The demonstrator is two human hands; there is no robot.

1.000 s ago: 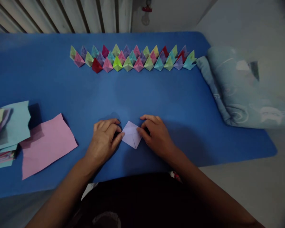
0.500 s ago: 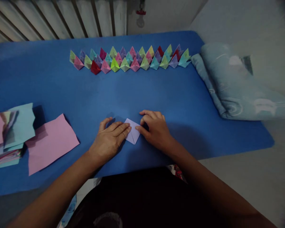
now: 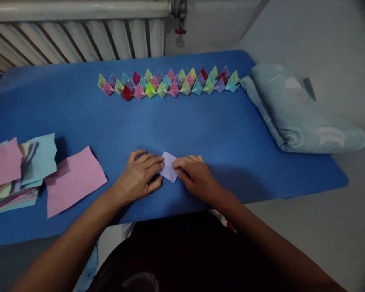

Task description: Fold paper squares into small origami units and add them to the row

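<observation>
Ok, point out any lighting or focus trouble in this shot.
Head view: dim overall, black at the top right corner; soft shadows on the table beside the right hand and the paper pile; fine creases on the purple paper hard to make out; no harsh glare on the table.

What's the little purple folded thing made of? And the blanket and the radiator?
The purple folded thing looks like plain matt paper: see its thin, straight creases. The blanket seems soft, dull cloth, with thick rounded folds; cotton or fleece, I can't tell. The radiator is probably painted metal: pale, smooth, faintly shiny.
</observation>
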